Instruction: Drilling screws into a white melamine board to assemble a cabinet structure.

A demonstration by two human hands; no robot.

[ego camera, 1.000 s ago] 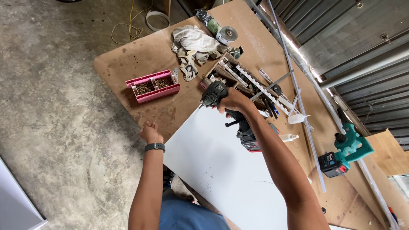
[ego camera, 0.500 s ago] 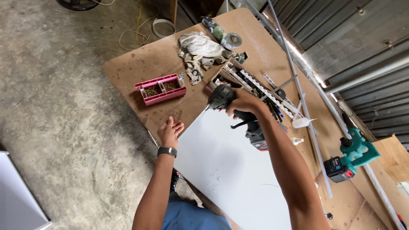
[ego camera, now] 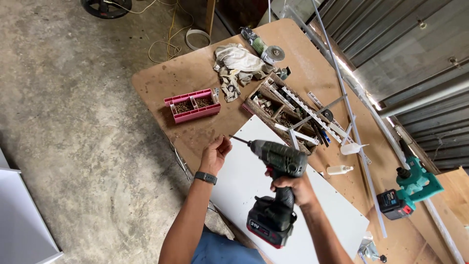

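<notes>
Right hand (ego camera: 293,188) wrapped tight on drill (ego camera: 276,188) grip, held above white board (ego camera: 288,205). Left hand (ego camera: 214,154) half curled beside the bit tip; contents between fingers too small to tell

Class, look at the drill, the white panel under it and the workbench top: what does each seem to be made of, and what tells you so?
Drill in the right hand: likely moulded plastic casing, matt dark green-black, with a metal bit.
White panel: probably laminated board, smooth and evenly white with straight cut edges.
Workbench top: seemingly raw wood fibreboard, brown, dull and stained.
</notes>
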